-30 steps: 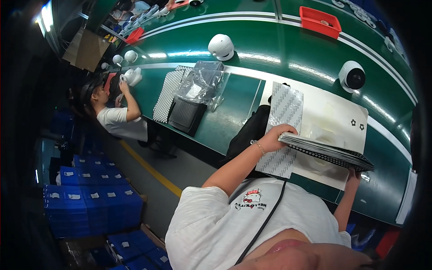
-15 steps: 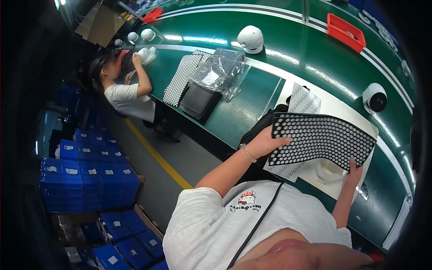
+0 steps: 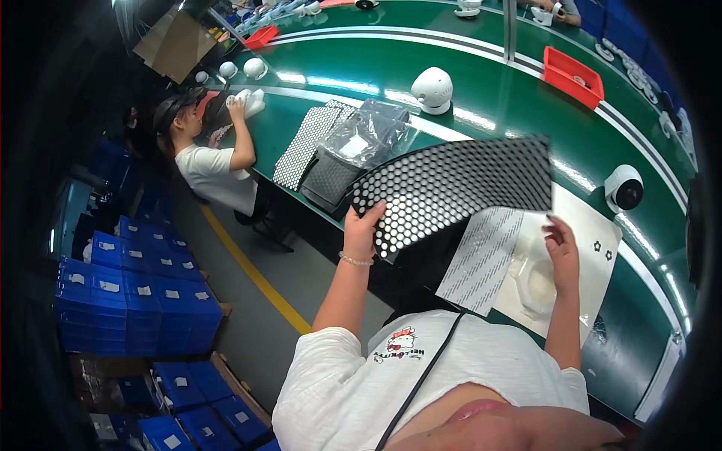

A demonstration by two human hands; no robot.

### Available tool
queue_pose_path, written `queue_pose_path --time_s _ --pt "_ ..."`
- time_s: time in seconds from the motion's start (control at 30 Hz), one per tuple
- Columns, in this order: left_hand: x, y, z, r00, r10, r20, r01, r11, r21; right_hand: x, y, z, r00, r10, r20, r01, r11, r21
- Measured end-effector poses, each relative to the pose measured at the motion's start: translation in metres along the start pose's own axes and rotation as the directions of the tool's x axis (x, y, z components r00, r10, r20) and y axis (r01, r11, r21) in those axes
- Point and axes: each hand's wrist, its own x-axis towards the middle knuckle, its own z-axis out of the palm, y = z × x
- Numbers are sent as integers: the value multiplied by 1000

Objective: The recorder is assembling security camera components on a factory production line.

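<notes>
My left hand [image 3: 363, 227] grips the near corner of a black sheet covered in white dots [image 3: 459, 184] and holds it up, tilted, above the green bench. My right hand [image 3: 561, 248] is off the sheet, fingers spread, hovering over a white mat [image 3: 594, 248] where a clear plastic tray [image 3: 532, 279] lies. A white sheet of small dark dots [image 3: 481, 259] rests on the bench edge below the raised sheet.
Left of me lie more dotted sheets [image 3: 304, 143], a dark stack [image 3: 327, 177] and a clear bag [image 3: 365, 135]. White dome cameras [image 3: 432, 89] [image 3: 624, 188] stand on the green conveyor [image 3: 481, 60], a red bin [image 3: 573, 77] beyond. A co-worker [image 3: 207, 154] works at far left; blue crates [image 3: 135, 301] fill the floor.
The black dotted sheet has been lifted and swung up to the left. My right hand has let go of its far edge and dropped toward the white mat.
</notes>
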Motion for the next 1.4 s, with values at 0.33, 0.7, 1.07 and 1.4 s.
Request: queue_pose_path --time_s 0.33,0.7,1.07,1.4 --pt "65 -99 -78 977 -27 -213 63 985 160 -68 71 -41 939 246 -238 -287 945 -157" --pt "68 -109 -85 942 95 -322 -71 994 86 -65 52 -21 993 22 -119 -87 814 -574" --pt "46 -105 -86 767 590 -252 -93 491 866 -70 53 -18 990 -30 -134 -69 736 -673" --pt "37 -114 -97 889 456 -48 4 97 995 -69 51 -14 988 -35 -147 -79 711 -699"
